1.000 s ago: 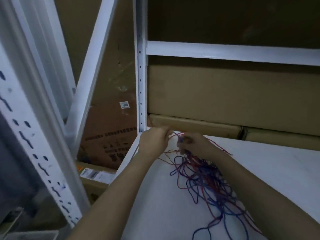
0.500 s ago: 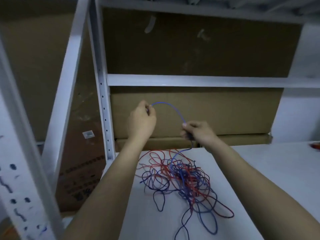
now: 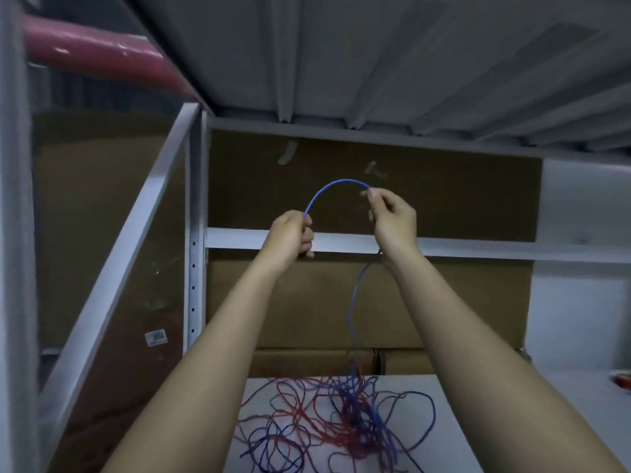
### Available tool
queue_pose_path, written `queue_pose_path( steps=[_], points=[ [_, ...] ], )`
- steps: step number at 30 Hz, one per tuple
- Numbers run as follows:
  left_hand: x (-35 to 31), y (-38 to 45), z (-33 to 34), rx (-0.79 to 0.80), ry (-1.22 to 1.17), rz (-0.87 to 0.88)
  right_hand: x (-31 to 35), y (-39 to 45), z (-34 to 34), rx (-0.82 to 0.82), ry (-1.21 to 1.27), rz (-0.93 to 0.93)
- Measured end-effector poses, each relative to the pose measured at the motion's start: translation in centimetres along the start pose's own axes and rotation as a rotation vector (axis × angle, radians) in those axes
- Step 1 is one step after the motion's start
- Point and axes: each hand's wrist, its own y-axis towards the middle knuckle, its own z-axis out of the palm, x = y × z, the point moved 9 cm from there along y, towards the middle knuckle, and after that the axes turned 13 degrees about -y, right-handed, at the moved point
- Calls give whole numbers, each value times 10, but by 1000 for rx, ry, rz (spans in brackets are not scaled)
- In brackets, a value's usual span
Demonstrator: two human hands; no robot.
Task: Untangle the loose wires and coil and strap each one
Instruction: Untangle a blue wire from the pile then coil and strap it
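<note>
A blue wire arches between my two raised hands in front of the rack's back beam. My left hand grips one end of the arch in a closed fist. My right hand pinches the other end between thumb and fingers. From under my right hand the blue wire hangs straight down into a tangle of red and blue wires lying on the white shelf.
Brown cardboard boxes stand behind the tangle at the back of the shelf. A white perforated upright and a diagonal brace stand to the left. The shelf above is close overhead. A red object lies at the far right.
Both hands have risen well above the shelf, drawing the blue wire up out of the tangle. The arch between them has widened and my view has tilted upward.
</note>
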Motion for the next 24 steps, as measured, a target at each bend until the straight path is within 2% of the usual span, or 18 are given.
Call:
queue_pose_path(
  steps=[2, 4, 8, 10, 13, 15, 19, 21, 24],
  points=[
    [-8, -4, 4, 39, -84, 6, 6, 3, -7, -56, 18, -71],
    [-6, -11, 6, 92, -101, 1, -13, -3, -2, -22, 0, -63],
    [26, -28, -3, 94, -51, -18, -96, -48, 34, 325, -101, 94],
    [48, -37, -10, 59, -58, -23, -130, -77, 47, 420, -99, 156],
    [80, -49, -21, 19, -180, -90, -168, -123, 68, 535, -63, 273],
    [97, -57, -29, 2, -273, -134, -181, -154, 83, 651, -123, 289],
    [117, -70, -61, -106, -336, -94, -179, -211, 106, 906, -308, 67],
    [128, -75, -78, -131, -227, -63, -170, -235, 113, 975, -334, -73],
    [150, -80, -98, -73, -21, -42, -158, -261, 119, 1003, -299, -206]
  ],
)
